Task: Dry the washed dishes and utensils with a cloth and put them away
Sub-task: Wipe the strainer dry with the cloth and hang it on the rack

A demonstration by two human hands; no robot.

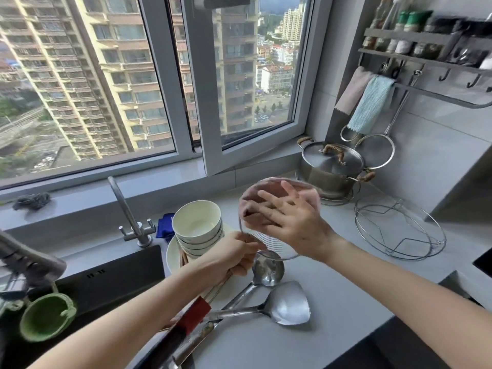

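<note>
Working over grey stone countertop [332,302], black sunken sink [119,278] at left. Noting lidded stainless steel stockpot with wrapped handles [330,166] sitting back right, round wire steamer racks [399,230] lying just beside it. Noting stack of cream round ceramic bowls [197,227] standing on white plate [171,253] next to sink. Holding clear ribbed glass bowl [269,249] tilted in the air above countertop, between stack and stockpot. Gripping its lower edge with left hand [237,258], fingers curled. Pressing right hand [290,222], fingers spread straight, onto pinkish cloth [255,193] inside it; area blurred. Noting steel spatula [285,304] and steel ladle [266,267] lying on countertop below.
</note>
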